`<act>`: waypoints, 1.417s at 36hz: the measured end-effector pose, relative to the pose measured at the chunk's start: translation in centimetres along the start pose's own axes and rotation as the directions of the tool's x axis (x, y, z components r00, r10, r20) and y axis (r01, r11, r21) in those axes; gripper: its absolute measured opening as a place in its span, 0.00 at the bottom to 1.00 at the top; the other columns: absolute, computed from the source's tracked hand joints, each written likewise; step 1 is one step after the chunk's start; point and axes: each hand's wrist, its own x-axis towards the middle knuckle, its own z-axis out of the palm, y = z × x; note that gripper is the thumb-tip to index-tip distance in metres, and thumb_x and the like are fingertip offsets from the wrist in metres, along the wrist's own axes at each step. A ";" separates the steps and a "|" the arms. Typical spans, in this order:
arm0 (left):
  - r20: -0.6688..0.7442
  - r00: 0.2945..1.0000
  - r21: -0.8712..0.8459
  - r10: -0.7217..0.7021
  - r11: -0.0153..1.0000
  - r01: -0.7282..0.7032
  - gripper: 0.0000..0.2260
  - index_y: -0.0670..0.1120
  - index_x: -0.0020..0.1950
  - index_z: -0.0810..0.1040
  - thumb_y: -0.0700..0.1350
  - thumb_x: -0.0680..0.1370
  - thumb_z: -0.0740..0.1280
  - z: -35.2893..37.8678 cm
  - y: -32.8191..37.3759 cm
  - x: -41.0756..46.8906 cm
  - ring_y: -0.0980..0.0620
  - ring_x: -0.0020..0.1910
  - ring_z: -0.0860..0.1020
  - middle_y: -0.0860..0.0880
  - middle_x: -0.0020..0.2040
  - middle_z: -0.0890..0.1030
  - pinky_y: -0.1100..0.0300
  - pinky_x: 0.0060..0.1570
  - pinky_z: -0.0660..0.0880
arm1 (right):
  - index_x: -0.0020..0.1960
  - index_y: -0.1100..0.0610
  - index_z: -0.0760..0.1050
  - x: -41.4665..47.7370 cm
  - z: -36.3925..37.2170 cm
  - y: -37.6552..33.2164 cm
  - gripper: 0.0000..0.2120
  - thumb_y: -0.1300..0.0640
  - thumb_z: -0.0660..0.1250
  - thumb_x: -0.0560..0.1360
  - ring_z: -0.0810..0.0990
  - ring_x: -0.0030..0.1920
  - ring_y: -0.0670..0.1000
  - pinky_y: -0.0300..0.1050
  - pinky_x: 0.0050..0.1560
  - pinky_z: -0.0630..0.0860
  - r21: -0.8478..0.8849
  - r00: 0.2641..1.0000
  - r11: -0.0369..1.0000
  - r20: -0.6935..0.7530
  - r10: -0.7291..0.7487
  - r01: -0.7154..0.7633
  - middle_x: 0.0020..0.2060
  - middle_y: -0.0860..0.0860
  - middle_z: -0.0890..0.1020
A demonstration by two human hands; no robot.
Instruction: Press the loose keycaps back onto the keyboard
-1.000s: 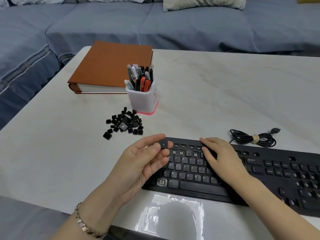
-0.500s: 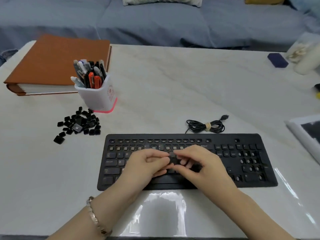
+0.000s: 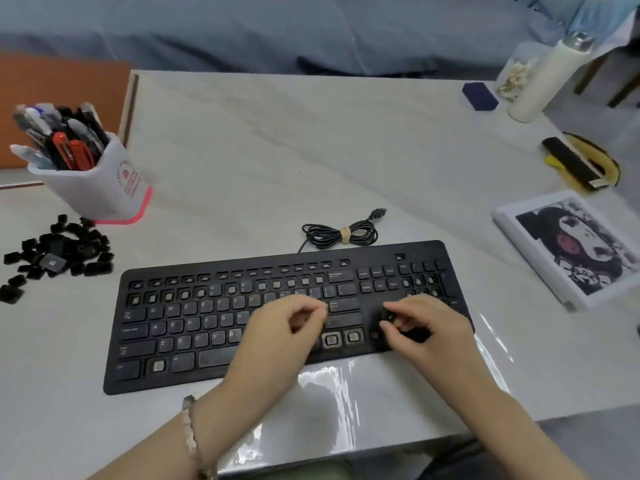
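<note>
A person's two hands hover apart over the right half of a black keyboard [image 3: 194,327] lying on a pale table [image 3: 277,150]. Both forearms reach in from the near edge. The left hand [image 3: 280,327], a bracelet [image 3: 189,434] on its wrist, hangs above the letter keys with knuckles up and fingers loosely curled, nothing visible between them. The right hand [image 3: 426,327] sits over the arrow-key area, its thumb and forefinger pinching what looks like a small dark keycap [image 3: 389,317] just above the board; blur hides whether the cap touches its socket. Between the two hands, two bare sockets show in the bottom row, and more gape along the number row beyond the left hand.

The loose keycaps [image 3: 59,258] lie in a black heap well to the left of the left hand, off the keyboard's far left corner. Just beyond that heap stands a white pen cup [image 3: 100,188] with a pink base, full of pens, and behind it lies an orange book [image 3: 62,98]. The keyboard's cable [image 3: 341,233] lies coiled and tied beyond both hands, just past the board's far edge. To the right of the right hand rests a framed picture [image 3: 575,247]. Farther off stand a white bottle [image 3: 543,81] and a small dark blue box [image 3: 479,95].
</note>
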 end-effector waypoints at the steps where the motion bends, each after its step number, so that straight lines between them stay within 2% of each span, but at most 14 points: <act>1: -0.042 0.994 0.123 0.097 0.988 -0.092 0.07 0.50 0.47 0.83 0.40 0.76 0.67 -0.3 -0.8 0.0 0.69 0.47 0.77 0.64 0.46 0.80 0.77 0.52 0.67 | 0.47 0.57 0.82 -0.1 -0.4 0.7 0.11 0.64 0.75 0.65 0.77 0.40 0.39 0.26 0.44 0.72 -0.005 1.000 1.000 0.001 0.023 -0.023 0.40 0.41 0.78; 2: -0.060 0.980 0.244 0.188 0.955 -0.169 0.07 0.48 0.51 0.83 0.41 0.77 0.66 -0.7 -1.7 0.2 0.70 0.53 0.74 0.63 0.52 0.79 0.75 0.59 0.66 | 0.47 0.57 0.82 -0.2 -0.8 1.3 0.12 0.66 0.75 0.65 0.77 0.41 0.38 0.25 0.45 0.71 -0.014 0.999 0.999 0.010 0.038 -0.038 0.41 0.42 0.78; 5: 0.006 0.929 0.553 0.371 0.773 -0.312 0.17 0.43 0.60 0.79 0.48 0.78 0.58 -1.5 -4.6 0.7 0.54 0.67 0.68 0.48 0.64 0.76 0.54 0.69 0.61 | 0.49 0.56 0.82 -0.7 -1.2 2.1 0.11 0.60 0.71 0.67 0.75 0.45 0.36 0.25 0.48 0.69 -0.048 0.997 0.998 0.057 0.045 -0.042 0.43 0.43 0.78; 9: 0.101 0.936 0.743 0.338 0.600 -0.297 0.24 0.44 0.68 0.73 0.56 0.81 0.49 -2.3 -6.4 0.9 0.46 0.71 0.63 0.43 0.70 0.70 0.47 0.70 0.56 | 0.51 0.57 0.82 -1.0 -0.3 2.2 0.12 0.56 0.68 0.68 0.73 0.46 0.39 0.25 0.52 0.67 -0.088 0.987 0.996 0.164 0.008 0.006 0.42 0.44 0.75; 13: 0.091 0.967 0.783 0.238 0.583 -0.217 0.30 0.45 0.70 0.71 0.60 0.81 0.42 -2.7 -7.2 0.7 0.46 0.72 0.62 0.44 0.72 0.68 0.50 0.71 0.52 | 0.50 0.58 0.82 -0.7 0.6 2.3 0.12 0.56 0.68 0.68 0.70 0.45 0.40 0.24 0.54 0.63 -0.140 0.973 0.987 0.228 -0.044 0.078 0.42 0.44 0.74; 25: 0.082 0.959 0.809 0.271 0.544 -0.223 0.29 0.45 0.70 0.71 0.59 0.81 0.43 -2.6 -7.4 0.8 0.46 0.72 0.63 0.44 0.72 0.68 0.48 0.71 0.55 | 0.46 0.56 0.82 -0.6 1.5 3.2 0.08 0.56 0.68 0.68 0.67 0.42 0.39 0.26 0.47 0.65 -0.125 0.981 0.987 0.175 -0.081 0.104 0.39 0.41 0.71; 30: 0.075 0.957 0.814 0.278 0.537 -0.220 0.29 0.45 0.70 0.72 0.59 0.81 0.43 -2.6 -7.4 0.8 0.46 0.72 0.63 0.44 0.72 0.68 0.49 0.71 0.54 | 0.42 0.56 0.82 -0.7 1.6 2.7 0.06 0.56 0.68 0.67 0.67 0.39 0.43 0.23 0.44 0.63 -0.263 0.980 0.949 0.142 -0.140 0.174 0.36 0.43 0.71; 32: 0.075 0.957 0.815 0.281 0.536 -0.221 0.29 0.45 0.70 0.72 0.59 0.81 0.43 -2.5 -7.4 0.8 0.46 0.72 0.63 0.44 0.72 0.69 0.49 0.71 0.55 | 0.41 0.56 0.82 -0.7 1.7 2.5 0.05 0.57 0.69 0.67 0.67 0.39 0.44 0.27 0.37 0.64 -0.329 0.976 0.921 0.123 -0.178 0.210 0.35 0.46 0.73; 35: 0.074 0.958 0.815 0.277 0.537 -0.218 0.29 0.45 0.70 0.71 0.59 0.81 0.43 -2.5 -7.4 0.8 0.47 0.72 0.62 0.44 0.72 0.68 0.49 0.71 0.54 | 0.41 0.60 0.81 -1.1 2.2 2.5 0.04 0.61 0.70 0.67 0.72 0.38 0.49 0.42 0.32 0.74 -0.380 0.969 0.892 0.065 -0.238 0.244 0.37 0.51 0.77; 37: 0.074 0.957 0.815 0.279 0.537 -0.219 0.29 0.45 0.70 0.72 0.59 0.81 0.43 -2.5 -7.4 0.8 0.46 0.72 0.62 0.44 0.72 0.68 0.48 0.71 0.55 | 0.45 0.61 0.81 -1.7 2.6 2.6 0.07 0.63 0.67 0.68 0.76 0.39 0.56 0.47 0.34 0.75 -0.430 0.949 0.853 0.024 -0.315 0.295 0.41 0.56 0.79; 40: 0.071 0.956 0.814 0.286 0.538 -0.221 0.29 0.45 0.70 0.71 0.59 0.81 0.43 -2.4 -7.4 0.8 0.46 0.72 0.62 0.44 0.72 0.68 0.49 0.71 0.54 | 0.53 0.59 0.77 -2.6 2.9 2.9 0.11 0.61 0.63 0.72 0.75 0.48 0.57 0.49 0.42 0.74 -0.462 0.924 0.818 0.009 -0.382 0.342 0.49 0.59 0.78; 43: 0.065 0.952 0.814 0.299 0.536 -0.224 0.29 0.44 0.70 0.72 0.59 0.81 0.43 -2.4 -7.5 0.8 0.45 0.72 0.63 0.43 0.72 0.68 0.49 0.71 0.54 | 0.57 0.58 0.73 -3.0 3.1 3.1 0.11 0.57 0.60 0.76 0.74 0.54 0.57 0.51 0.48 0.72 -0.463 0.926 0.818 0.020 -0.376 0.342 0.55 0.56 0.74; 48: 0.060 0.948 0.811 0.311 0.539 -0.228 0.29 0.44 0.69 0.72 0.59 0.81 0.43 -2.4 -7.4 0.7 0.44 0.71 0.65 0.42 0.71 0.69 0.50 0.71 0.53 | 0.55 0.58 0.78 -3.1 3.3 3.0 0.14 0.54 0.57 0.78 0.72 0.58 0.57 0.50 0.56 0.69 -0.425 0.945 0.860 -0.032 -0.326 0.282 0.58 0.58 0.76; 51: 0.062 0.948 0.806 0.311 0.545 -0.232 0.29 0.44 0.69 0.72 0.59 0.81 0.43 -2.4 -7.3 0.7 0.44 0.71 0.65 0.42 0.71 0.69 0.50 0.71 0.53 | 0.58 0.55 0.74 -3.6 3.5 3.4 0.12 0.53 0.58 0.78 0.71 0.62 0.56 0.52 0.58 0.68 -0.439 0.955 0.856 0.012 -0.297 0.272 0.61 0.57 0.75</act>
